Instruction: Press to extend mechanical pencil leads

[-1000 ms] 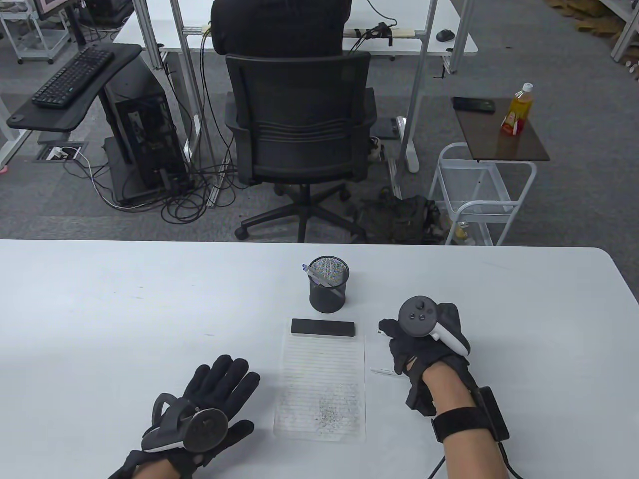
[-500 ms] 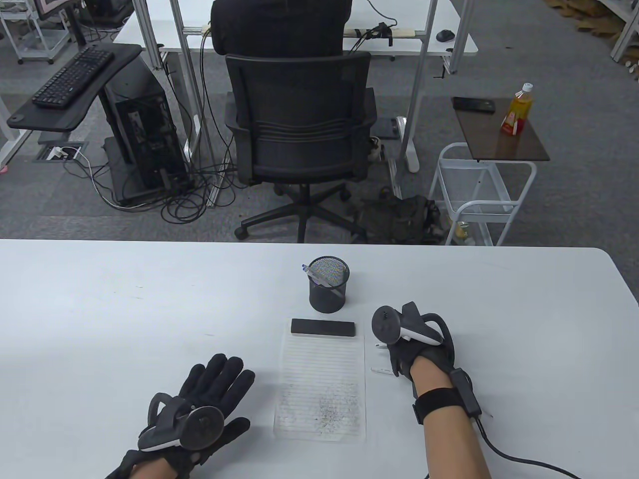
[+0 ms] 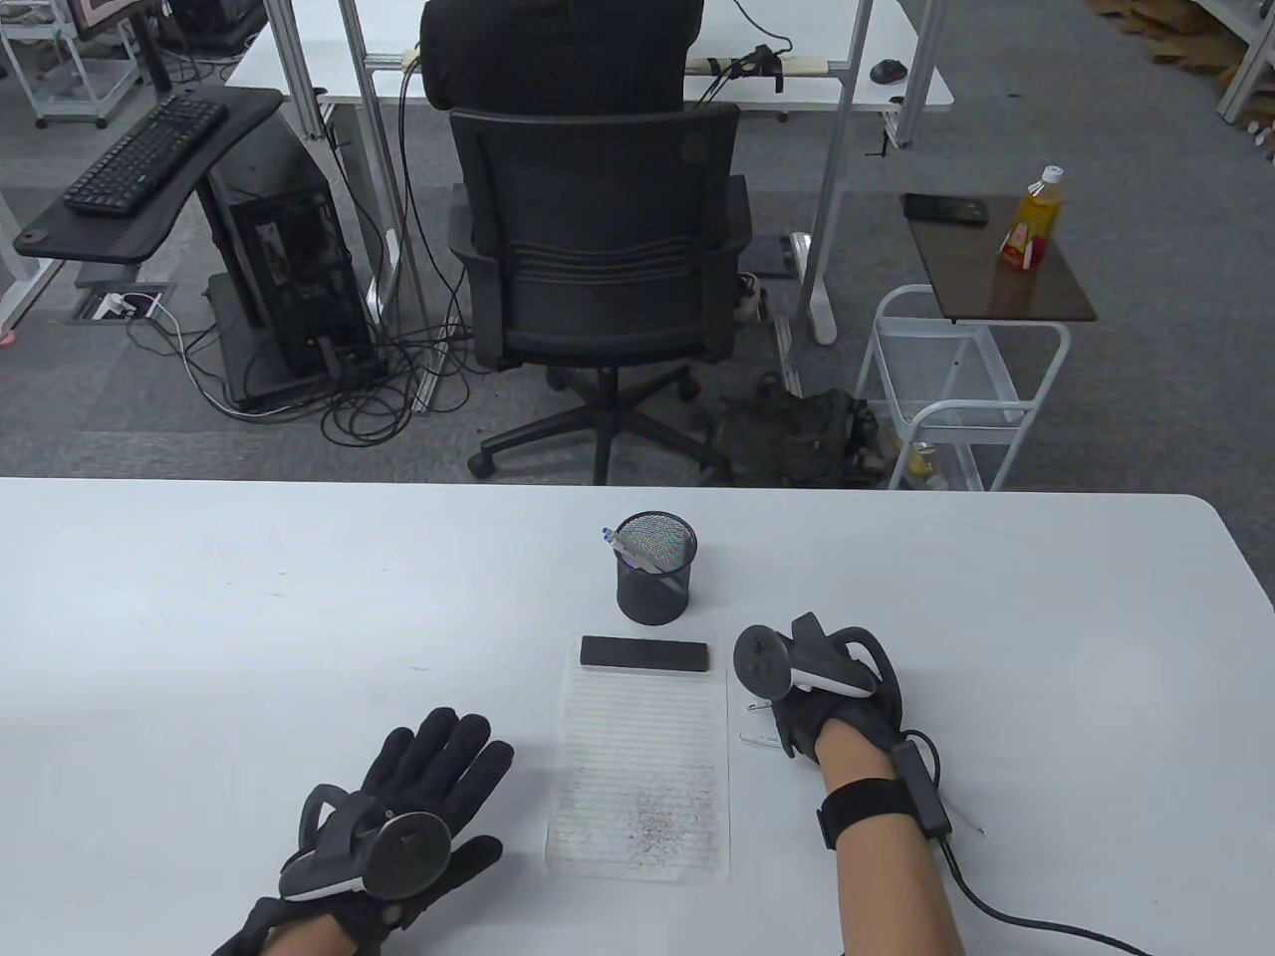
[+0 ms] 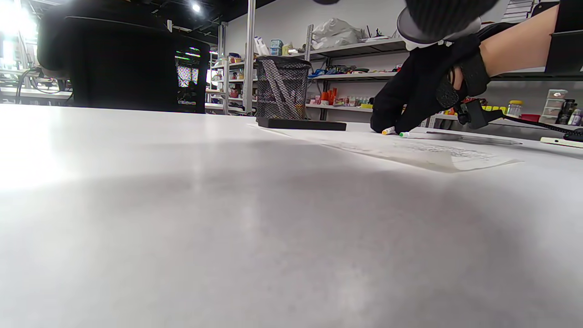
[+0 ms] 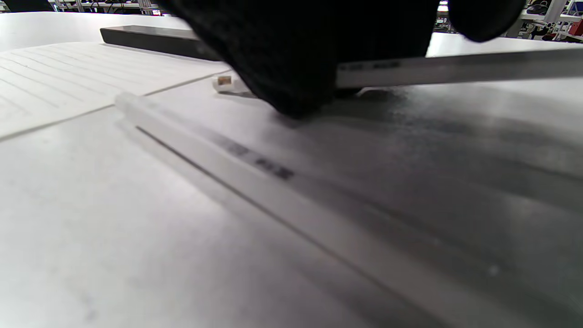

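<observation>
Two white mechanical pencils lie on the table just right of the lined paper (image 3: 642,757). My right hand (image 3: 797,712) is down over them, and its fingers (image 5: 291,54) close around the farther pencil (image 5: 455,68) near its end, right at the table surface. Only that pencil's tip (image 3: 757,705) shows in the table view. The nearer pencil (image 5: 255,168) lies free beside it (image 3: 762,740). The left wrist view shows the right hand (image 4: 401,109) touching down at the pencil ends. My left hand (image 3: 438,767) rests flat on the table, fingers spread, holding nothing.
A black mesh pen cup (image 3: 654,583) with pens in it stands behind the paper. A flat black block (image 3: 644,654) lies on the paper's top edge. The right wrist cable (image 3: 996,911) trails to the table's front edge.
My right hand has turned so its tracker faces left, and has come a little left and down onto the pencils. The left hand has barely shifted.
</observation>
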Action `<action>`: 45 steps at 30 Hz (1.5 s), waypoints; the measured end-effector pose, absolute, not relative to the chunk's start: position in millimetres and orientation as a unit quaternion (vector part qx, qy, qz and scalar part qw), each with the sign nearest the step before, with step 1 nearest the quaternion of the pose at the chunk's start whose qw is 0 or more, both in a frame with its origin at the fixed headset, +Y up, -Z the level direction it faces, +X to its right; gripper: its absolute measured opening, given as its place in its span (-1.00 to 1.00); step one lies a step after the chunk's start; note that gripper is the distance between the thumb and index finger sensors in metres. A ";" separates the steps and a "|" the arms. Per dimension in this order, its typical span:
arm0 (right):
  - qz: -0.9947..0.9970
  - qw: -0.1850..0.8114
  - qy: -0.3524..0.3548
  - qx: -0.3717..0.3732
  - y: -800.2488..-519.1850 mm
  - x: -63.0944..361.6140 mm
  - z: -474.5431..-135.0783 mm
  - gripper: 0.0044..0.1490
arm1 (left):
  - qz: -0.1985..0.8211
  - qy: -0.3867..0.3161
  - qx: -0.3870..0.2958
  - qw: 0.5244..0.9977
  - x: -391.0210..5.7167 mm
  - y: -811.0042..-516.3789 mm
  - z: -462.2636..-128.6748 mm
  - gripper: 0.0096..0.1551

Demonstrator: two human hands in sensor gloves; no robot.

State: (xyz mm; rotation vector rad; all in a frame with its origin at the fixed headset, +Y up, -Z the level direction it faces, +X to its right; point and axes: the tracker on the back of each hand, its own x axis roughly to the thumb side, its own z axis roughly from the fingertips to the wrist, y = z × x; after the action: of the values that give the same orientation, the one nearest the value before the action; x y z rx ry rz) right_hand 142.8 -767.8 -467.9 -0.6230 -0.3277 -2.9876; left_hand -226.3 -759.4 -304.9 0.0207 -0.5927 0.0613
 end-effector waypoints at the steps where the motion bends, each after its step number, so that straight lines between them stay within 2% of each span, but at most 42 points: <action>1: -0.973 0.037 -0.106 -0.203 -767.7 142.5 -468.0 -0.51 | 0.029 -0.291 0.009 0.956 -226.5 -759.9 -305.0 0.02; 21: -0.970 0.065 -0.094 -0.216 -766.0 134.8 -465.7 -0.54 | 0.030 -0.289 0.009 0.957 -226.9 -759.7 -305.1 0.02; 28: -0.973 0.044 -0.098 -0.205 -762.9 141.3 -463.8 -0.48 | 0.030 -0.288 0.010 0.957 -227.3 -759.4 -304.7 0.02; 31: -0.974 -0.006 -0.019 -0.228 -741.6 134.8 -460.4 -0.43 | 0.031 -0.289 0.010 0.957 -227.2 -759.0 -305.2 0.02; 36: -0.967 -0.055 0.115 -0.219 -696.2 93.2 -463.6 -0.31 | 0.027 -0.288 0.000 0.957 -227.0 -763.4 -306.3 0.02; 40: -0.970 -0.065 0.141 -0.187 -683.0 53.9 -479.6 -0.22 | 0.030 -0.288 0.004 0.957 -227.6 -761.5 -305.7 0.02; 45: -0.981 -0.032 0.136 -0.136 -684.4 11.9 -505.5 -0.17 | 0.032 -0.288 0.001 0.957 -226.9 -763.6 -305.4 0.02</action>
State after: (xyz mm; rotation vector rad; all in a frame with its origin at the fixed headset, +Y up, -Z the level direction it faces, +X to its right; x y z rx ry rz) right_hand 11.9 -684.4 -505.5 -0.4377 0.4361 -3.1462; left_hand -226.9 -763.6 -305.4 0.0012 -0.5850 0.0650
